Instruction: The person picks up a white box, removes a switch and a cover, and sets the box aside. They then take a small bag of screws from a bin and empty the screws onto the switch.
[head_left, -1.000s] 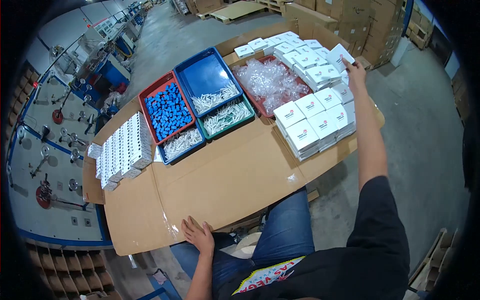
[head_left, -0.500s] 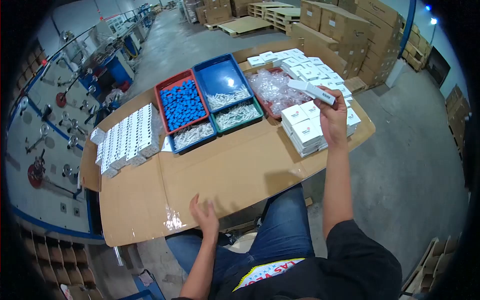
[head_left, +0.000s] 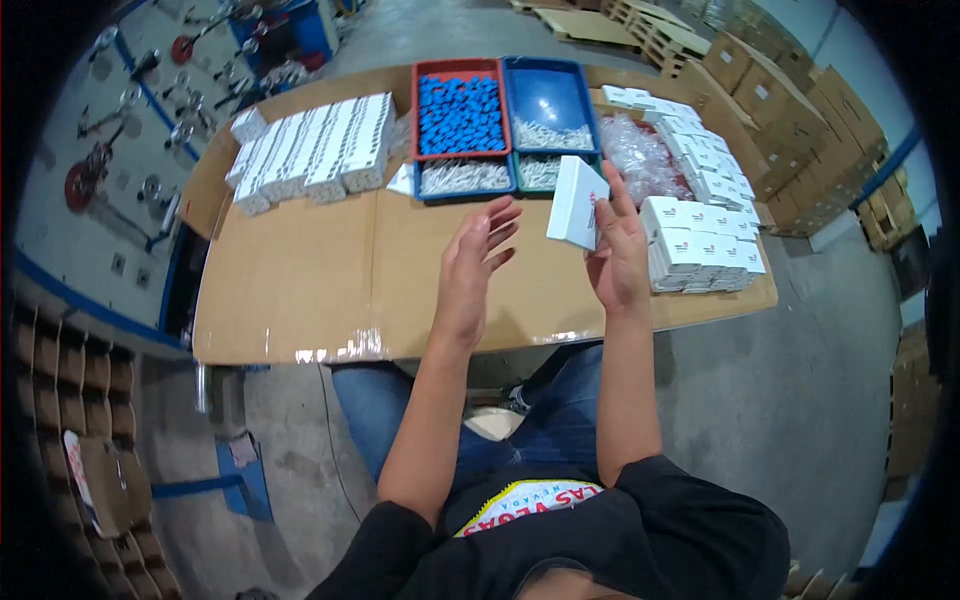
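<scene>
My right hand (head_left: pixel 620 248) grips a flat white box (head_left: pixel 575 203) with small print on its face, held tilted above the cardboard-covered table (head_left: pixel 420 290). To the left of the box, my left hand (head_left: pixel 476 268) is raised with its fingers apart and holds nothing. Stacks of similar white boxes (head_left: pixel 700 245) stand just right of my right hand. Beyond my hands, a blue tray (head_left: pixel 465 194) and a green tray (head_left: pixel 533 188) contain small white pieces. The green tray is partly hidden behind the held box.
A red tray (head_left: pixel 416 115) of blue pieces and another blue tray (head_left: pixel 545 85) sit at the back. Clear plastic pieces (head_left: pixel 635 155) lie in a tray at right. Rows of white boxes (head_left: pixel 320 150) stand at left. Large cartons (head_left: pixel 790 120) are stacked beyond the table.
My right hand has brought the white box from above the right-hand stacks toward the middle. My left hand has risen from the table's front edge toward it. The head view has shifted.
</scene>
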